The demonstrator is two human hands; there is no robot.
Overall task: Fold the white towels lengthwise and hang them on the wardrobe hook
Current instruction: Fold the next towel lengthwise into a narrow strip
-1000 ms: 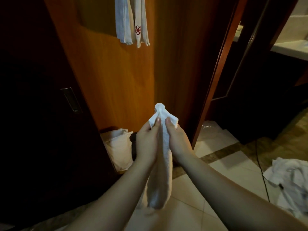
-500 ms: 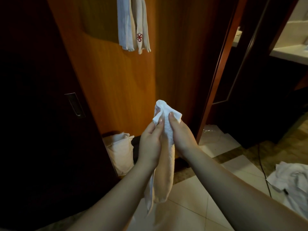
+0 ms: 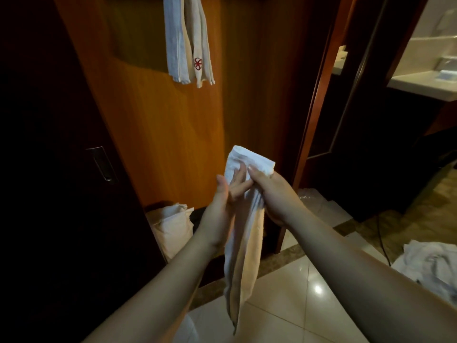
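A white towel, folded into a long narrow strip, hangs down in front of me. My right hand grips it near the top, thumb pressed on the upper fold. My left hand has its fingers straight, lying flat against the towel's left side just below the top. Higher up, white towels hang against the orange wooden wardrobe panel, one bearing a red emblem. The hook itself is out of view above the frame.
A bin lined with a white bag stands on the floor at the wardrobe's foot. A dark door with a metal handle fills the left. A heap of white towels lies on the tiled floor at right. A bathroom counter is far right.
Both hands have lifted the towel slightly. My left hand has opened from a pinch to flat fingers against the towel, while the right keeps its grip. The towel's top fold has spread wider.
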